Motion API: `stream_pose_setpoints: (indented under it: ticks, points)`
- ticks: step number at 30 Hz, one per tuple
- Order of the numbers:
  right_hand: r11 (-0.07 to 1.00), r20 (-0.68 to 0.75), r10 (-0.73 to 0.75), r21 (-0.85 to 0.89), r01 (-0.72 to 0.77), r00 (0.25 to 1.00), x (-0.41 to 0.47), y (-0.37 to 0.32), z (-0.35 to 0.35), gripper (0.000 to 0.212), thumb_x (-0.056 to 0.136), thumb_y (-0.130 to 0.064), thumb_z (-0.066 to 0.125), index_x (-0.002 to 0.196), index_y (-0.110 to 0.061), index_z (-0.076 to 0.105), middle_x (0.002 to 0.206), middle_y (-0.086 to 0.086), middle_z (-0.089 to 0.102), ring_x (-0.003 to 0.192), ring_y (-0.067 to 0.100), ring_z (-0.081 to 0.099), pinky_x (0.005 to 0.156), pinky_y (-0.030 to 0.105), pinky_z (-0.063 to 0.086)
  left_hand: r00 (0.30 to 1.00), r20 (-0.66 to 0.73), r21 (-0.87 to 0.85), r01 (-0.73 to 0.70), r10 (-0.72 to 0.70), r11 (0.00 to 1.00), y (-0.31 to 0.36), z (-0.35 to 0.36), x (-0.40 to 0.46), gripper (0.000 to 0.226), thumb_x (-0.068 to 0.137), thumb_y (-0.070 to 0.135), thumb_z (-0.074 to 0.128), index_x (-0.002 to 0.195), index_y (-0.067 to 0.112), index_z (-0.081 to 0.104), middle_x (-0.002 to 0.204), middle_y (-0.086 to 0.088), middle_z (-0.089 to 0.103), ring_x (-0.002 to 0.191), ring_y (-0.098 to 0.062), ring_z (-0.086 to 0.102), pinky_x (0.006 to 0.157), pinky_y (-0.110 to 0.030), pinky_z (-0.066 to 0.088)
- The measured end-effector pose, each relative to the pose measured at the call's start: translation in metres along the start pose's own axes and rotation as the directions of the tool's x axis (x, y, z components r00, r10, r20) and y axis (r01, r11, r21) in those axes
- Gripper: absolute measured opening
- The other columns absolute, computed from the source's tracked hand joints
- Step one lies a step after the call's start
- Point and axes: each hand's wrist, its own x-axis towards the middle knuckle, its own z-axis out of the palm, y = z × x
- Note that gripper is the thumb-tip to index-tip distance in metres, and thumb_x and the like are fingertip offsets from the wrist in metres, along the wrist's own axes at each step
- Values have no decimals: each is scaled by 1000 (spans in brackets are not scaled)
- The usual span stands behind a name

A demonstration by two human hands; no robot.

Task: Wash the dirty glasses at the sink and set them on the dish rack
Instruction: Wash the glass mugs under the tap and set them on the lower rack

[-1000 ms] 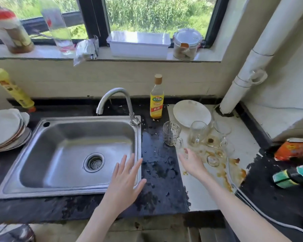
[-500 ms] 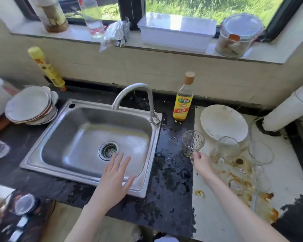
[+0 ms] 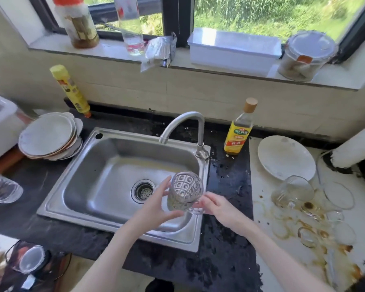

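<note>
A patterned glass mug (image 3: 184, 190) hangs over the right part of the steel sink (image 3: 105, 165), tilted with its mouth toward me. My right hand (image 3: 215, 205) grips its handle. My left hand (image 3: 156, 205) holds its body, fingers curled round the left side. The tap (image 3: 185, 125) arches above, with no water running. On the stained white counter to the right stand a clear mug (image 3: 291, 191), a wide glass (image 3: 338, 196) and two smaller glasses (image 3: 343, 232) among brown rings.
A white plate (image 3: 286, 157) lies behind the dirty glasses. A yellow-labelled bottle (image 3: 238, 131) stands right of the tap. Stacked plates (image 3: 49, 138) sit left of the sink beside a yellow bottle (image 3: 71, 89). Jars and a white box (image 3: 234, 47) line the windowsill.
My right hand took the patterned mug from the counter and carried it left over the sink. My left hand rose to hold its body. The view shifted left.
</note>
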Motion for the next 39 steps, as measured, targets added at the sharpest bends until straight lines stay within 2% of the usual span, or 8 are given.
stream_pose_setpoints:
  ticks: [10, 13, 17, 21, 23, 26, 29, 39]
  points:
    - [986, -27, 131, 112, -127, 991, 56, -28, 55, 36, 100, -34, 36, 115, -14, 62, 114, -4, 63, 110, 9, 58, 89, 16, 47, 998, -61, -67, -7, 3, 998, -66, -51, 24, 79, 50, 49, 83, 117, 40, 42, 108, 23, 59, 103, 0, 57, 90, -35, 50]
    - [994, -293, 97, 70, -80, 951, 76, -35, 48, 34, 100, -30, 38, 115, -13, 63, 111, -2, 63, 109, 13, 58, 93, 22, 44, 999, -38, -44, 28, -30, 999, -73, -61, 37, 79, 48, 53, 82, 115, 37, 42, 105, 21, 60, 100, -1, 59, 89, -38, 51]
    - [985, -736, -61, -155, -81, 674, 110, -42, 14, 31, 98, -19, 40, 125, -11, 53, 123, 8, 53, 116, 24, 50, 91, 28, 37, 1000, -14, -11, 28, -28, 1000, -71, -78, 70, 70, 43, 54, 78, 103, 43, 41, 102, 23, 60, 95, 1, 61, 87, -35, 52]
    - [906, -635, -10, -332, -261, 772, 148, -38, -19, 49, 98, -18, 41, 143, -1, 29, 149, 15, 30, 137, 29, 29, 110, 34, 25, 999, -30, -16, -45, 44, 999, -66, -86, 97, 73, 49, 46, 82, 109, 44, 40, 103, 22, 62, 97, 1, 60, 86, -34, 52]
    - [891, -595, 15, -356, -281, 803, 157, -33, -22, 40, 96, -16, 44, 134, -2, 43, 138, 19, 44, 127, 33, 42, 99, 35, 36, 998, -24, -30, -58, 57, 998, -64, -86, 105, 72, 54, 37, 85, 111, 40, 41, 103, 20, 63, 95, 2, 60, 82, -30, 53]
    - [942, -665, -23, -264, -207, 747, 156, -29, -14, 28, 95, -17, 45, 120, -10, 55, 122, 14, 55, 109, 32, 54, 82, 34, 42, 998, -9, -54, -68, 67, 996, -66, -86, 112, 72, 57, 30, 86, 112, 36, 41, 103, 18, 63, 95, 0, 61, 79, -27, 54]
    - [953, -710, -85, -263, -151, 699, 151, -20, 6, 36, 97, -19, 44, 132, -10, 48, 132, 9, 52, 122, 27, 48, 95, 33, 37, 999, 5, -83, -48, 48, 995, -75, -83, 115, 71, 56, 28, 86, 111, 35, 42, 103, 14, 63, 92, 2, 61, 78, -25, 53]
    - [379, -440, -24, -835, -399, 898, 164, 11, 34, 61, 102, -33, 26, 150, -9, -4, 158, 10, 1, 146, 23, -4, 116, 41, -5, 1000, 15, -38, 6, -5, 999, -83, -71, 111, 69, 56, 32, 87, 107, 38, 41, 100, 20, 61, 93, -1, 59, 78, -20, 48]
